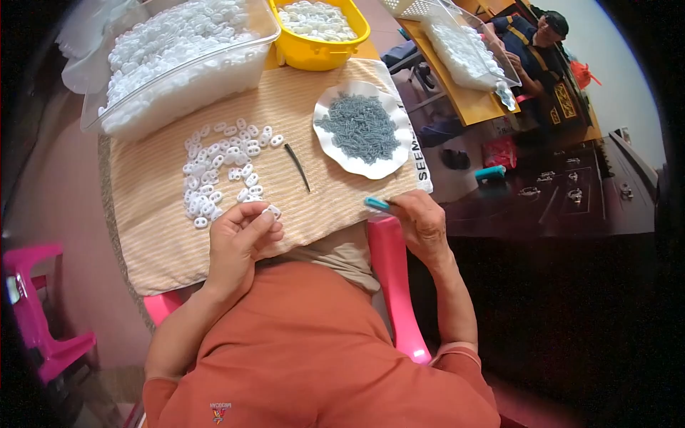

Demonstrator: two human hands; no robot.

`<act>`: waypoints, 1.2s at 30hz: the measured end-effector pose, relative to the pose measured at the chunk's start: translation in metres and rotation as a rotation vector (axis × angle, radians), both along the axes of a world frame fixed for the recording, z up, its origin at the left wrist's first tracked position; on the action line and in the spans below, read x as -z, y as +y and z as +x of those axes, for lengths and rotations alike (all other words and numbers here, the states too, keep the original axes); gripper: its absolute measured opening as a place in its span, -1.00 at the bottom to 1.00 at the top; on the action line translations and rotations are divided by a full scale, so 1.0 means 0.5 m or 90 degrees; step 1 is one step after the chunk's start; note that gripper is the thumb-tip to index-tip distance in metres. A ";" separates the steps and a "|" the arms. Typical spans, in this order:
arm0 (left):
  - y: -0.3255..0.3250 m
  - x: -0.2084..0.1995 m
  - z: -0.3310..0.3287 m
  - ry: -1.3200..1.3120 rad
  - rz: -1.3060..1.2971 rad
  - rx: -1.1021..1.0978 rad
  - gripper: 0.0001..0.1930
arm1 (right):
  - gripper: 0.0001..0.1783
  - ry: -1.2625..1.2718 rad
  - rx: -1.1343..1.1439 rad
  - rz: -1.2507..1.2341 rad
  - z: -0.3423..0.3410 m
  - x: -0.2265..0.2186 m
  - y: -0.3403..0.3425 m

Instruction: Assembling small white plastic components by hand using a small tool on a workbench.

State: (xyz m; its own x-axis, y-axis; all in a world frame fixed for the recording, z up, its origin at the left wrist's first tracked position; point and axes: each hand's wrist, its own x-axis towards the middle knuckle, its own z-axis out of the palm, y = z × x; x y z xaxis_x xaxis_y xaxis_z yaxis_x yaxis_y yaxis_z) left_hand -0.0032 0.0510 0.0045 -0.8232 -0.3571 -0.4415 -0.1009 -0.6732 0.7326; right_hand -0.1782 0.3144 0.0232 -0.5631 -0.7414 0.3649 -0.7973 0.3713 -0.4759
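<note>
The inward-curled left hand (244,232) pinches a white oval two-holed piece (274,212); the right hand (419,217), wrist bent, grips a slim teal object (376,204).

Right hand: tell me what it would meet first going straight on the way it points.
The right hand, teal tool leading, would probably first meet the near end of the thin dark stick on the striped cloth; the hand's height is unclear, so it might pass over.
</note>
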 end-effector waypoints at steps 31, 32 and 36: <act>-0.011 -0.017 -0.016 -0.073 0.044 0.054 -0.87 | -0.55 -0.331 0.555 -0.260 -0.675 0.114 0.184; -0.013 -0.018 -0.018 -0.072 0.047 0.057 -0.87 | -0.52 -0.264 0.573 -0.238 -0.677 0.118 0.191; -0.016 -0.009 -0.027 -0.064 0.052 0.079 -0.82 | -0.65 -0.022 0.581 -0.244 -0.592 0.052 0.141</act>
State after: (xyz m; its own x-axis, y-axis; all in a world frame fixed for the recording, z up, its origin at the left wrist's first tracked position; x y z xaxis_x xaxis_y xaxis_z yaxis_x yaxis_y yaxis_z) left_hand -0.0166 0.0428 0.0089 -0.8092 -0.2143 -0.5471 -0.2572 -0.7080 0.6577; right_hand -0.4744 0.3849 -0.0029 -0.8743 0.1470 0.4627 -0.2659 0.6524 -0.7097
